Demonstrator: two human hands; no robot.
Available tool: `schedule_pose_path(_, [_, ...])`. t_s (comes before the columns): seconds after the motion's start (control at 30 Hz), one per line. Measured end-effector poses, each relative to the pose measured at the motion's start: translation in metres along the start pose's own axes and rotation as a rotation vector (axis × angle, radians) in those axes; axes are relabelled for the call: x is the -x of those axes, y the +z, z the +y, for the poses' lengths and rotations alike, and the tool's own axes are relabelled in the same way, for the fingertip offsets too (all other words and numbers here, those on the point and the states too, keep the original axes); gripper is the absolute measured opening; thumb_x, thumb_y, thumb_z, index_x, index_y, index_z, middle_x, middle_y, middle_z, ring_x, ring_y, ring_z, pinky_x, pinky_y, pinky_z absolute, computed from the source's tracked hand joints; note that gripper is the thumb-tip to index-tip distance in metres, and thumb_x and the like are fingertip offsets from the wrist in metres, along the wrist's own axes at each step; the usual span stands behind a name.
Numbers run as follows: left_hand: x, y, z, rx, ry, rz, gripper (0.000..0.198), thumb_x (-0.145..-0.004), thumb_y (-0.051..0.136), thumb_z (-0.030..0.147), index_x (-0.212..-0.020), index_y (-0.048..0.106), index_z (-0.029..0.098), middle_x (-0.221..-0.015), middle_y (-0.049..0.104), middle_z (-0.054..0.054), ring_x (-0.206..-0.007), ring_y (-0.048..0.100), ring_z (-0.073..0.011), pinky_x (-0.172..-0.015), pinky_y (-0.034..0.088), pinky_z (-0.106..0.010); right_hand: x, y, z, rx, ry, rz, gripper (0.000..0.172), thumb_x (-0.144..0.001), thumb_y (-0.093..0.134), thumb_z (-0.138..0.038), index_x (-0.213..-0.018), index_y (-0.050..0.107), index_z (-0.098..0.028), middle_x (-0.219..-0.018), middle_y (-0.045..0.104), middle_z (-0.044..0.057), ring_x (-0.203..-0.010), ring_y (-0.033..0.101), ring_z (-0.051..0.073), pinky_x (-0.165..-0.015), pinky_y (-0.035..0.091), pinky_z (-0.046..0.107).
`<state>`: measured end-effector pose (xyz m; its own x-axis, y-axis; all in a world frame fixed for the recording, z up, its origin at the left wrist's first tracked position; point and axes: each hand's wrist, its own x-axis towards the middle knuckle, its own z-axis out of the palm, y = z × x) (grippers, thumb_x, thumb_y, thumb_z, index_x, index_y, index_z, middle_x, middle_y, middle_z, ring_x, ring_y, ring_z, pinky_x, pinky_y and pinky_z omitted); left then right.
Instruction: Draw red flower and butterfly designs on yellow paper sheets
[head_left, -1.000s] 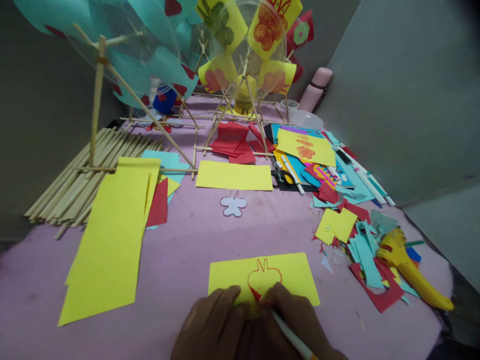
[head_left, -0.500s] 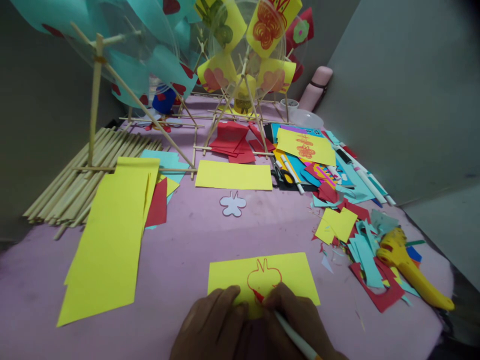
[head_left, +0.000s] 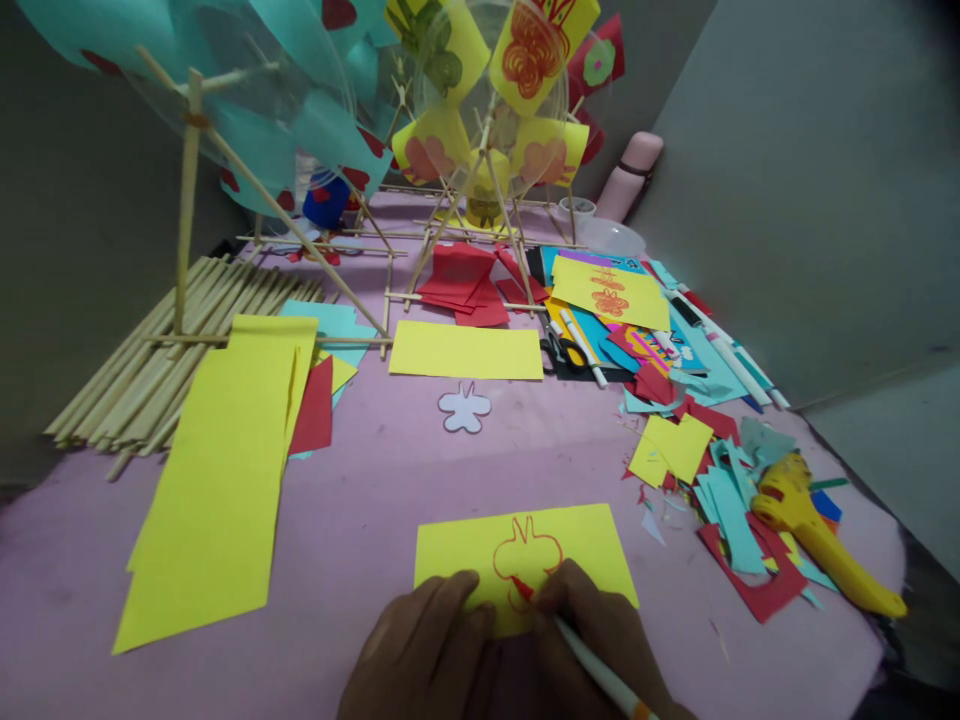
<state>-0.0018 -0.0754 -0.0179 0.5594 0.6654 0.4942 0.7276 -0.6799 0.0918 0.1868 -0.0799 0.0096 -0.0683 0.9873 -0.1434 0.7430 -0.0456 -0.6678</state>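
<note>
A yellow paper rectangle (head_left: 592,550) lies on the pink table in front of me, bearing a red butterfly outline with two antennae. My right hand (head_left: 592,630) grips a white felt-tip pen (head_left: 600,675), its red tip touching the paper inside the outline. My left hand (head_left: 427,640) rests flat on the paper's lower left part, fingers stretched forward and holding nothing. Beyond the sheet lies a small white butterfly cutout (head_left: 464,408). Farther back is another yellow strip (head_left: 465,351).
Large yellow sheets (head_left: 217,480) and a pile of wooden sticks (head_left: 165,350) lie left. On the right are paper scraps (head_left: 731,520), a yellow glue gun (head_left: 817,540) and black scissors (head_left: 562,352). Stick-framed pinwheels (head_left: 487,150) stand at the back.
The pen tip has shifted slightly right, and a curved red line now shows below the upper wing outline. My left hand stays on the paper.
</note>
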Motion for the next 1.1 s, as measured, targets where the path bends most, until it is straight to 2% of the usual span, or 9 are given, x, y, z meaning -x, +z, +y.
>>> schedule_pose_path(0.23, [-0.0044, -0.0003, -0.0007, 0.005, -0.010, 0.017, 0.022, -0.095, 0.036, 0.022, -0.096, 0.058, 0.020, -0.096, 0.069, -0.004, -0.080, 0.066, -0.0174, -0.070, 0.053, -0.029, 0.0001, 0.0062, 0.0015, -0.080, 0.048, 0.054, 0.009, -0.074, 0.041, -0.019, -0.068, 0.045, -0.023, -0.046, 0.056, -0.004, -0.039, 0.053, 0.011, -0.040, 0.032, 0.018])
schedule_pose_path(0.37, [-0.0081, -0.0007, 0.0004, -0.015, -0.009, 0.063, 0.022, -0.096, 0.036, 0.021, -0.093, 0.058, 0.020, -0.092, 0.070, -0.003, -0.077, 0.066, -0.0167, -0.067, 0.053, -0.028, 0.0035, 0.0045, 0.0034, -0.213, 0.065, 0.088, 0.009, -0.076, 0.040, -0.025, -0.068, 0.043, -0.024, -0.046, 0.052, -0.005, -0.040, 0.050, 0.012, -0.042, 0.033, 0.020])
schedule_pose_path(0.53, [-0.0075, -0.0004, 0.0015, -0.023, -0.029, 0.058, 0.024, -0.096, 0.036, 0.021, -0.089, 0.059, 0.020, -0.090, 0.070, -0.003, -0.075, 0.066, -0.0168, -0.067, 0.053, -0.028, 0.0045, 0.0024, 0.0051, -0.256, 0.150, 0.071, 0.009, -0.075, 0.044, -0.026, -0.066, 0.041, -0.024, -0.047, 0.050, -0.005, -0.042, 0.050, 0.012, -0.042, 0.032, 0.020])
schedule_pose_path(0.7, [-0.0062, -0.0012, 0.0009, -0.010, -0.012, 0.035, 0.022, -0.095, 0.037, 0.022, -0.093, 0.059, 0.019, -0.093, 0.069, -0.004, -0.079, 0.066, -0.0175, -0.069, 0.053, -0.029, 0.0014, 0.0019, 0.0027, -0.216, 0.085, 0.044, 0.007, -0.072, 0.044, -0.022, -0.066, 0.042, -0.024, -0.046, 0.051, -0.005, -0.042, 0.052, 0.013, -0.042, 0.030, 0.020])
schedule_pose_path(0.87, [-0.0085, -0.0012, 0.0013, -0.008, -0.017, 0.060, 0.023, -0.095, 0.037, 0.021, -0.091, 0.059, 0.019, -0.091, 0.069, -0.004, -0.077, 0.066, -0.0176, -0.067, 0.053, -0.029, 0.0007, 0.0027, 0.0019, -0.185, 0.107, 0.041, 0.006, -0.072, 0.043, -0.021, -0.066, 0.043, -0.023, -0.047, 0.055, -0.003, -0.041, 0.053, 0.012, -0.041, 0.032, 0.019])
schedule_pose_path(1.1, [-0.0032, 0.0013, 0.0003, -0.005, 0.001, 0.022, 0.021, -0.095, 0.039, 0.025, -0.098, 0.059, 0.018, -0.097, 0.068, -0.006, -0.082, 0.066, -0.0202, -0.071, 0.054, -0.032, 0.0009, 0.0056, 0.0042, -0.180, 0.041, 0.063, 0.008, -0.073, 0.042, -0.019, -0.067, 0.045, -0.023, -0.048, 0.056, -0.004, -0.042, 0.054, 0.011, -0.041, 0.033, 0.018])
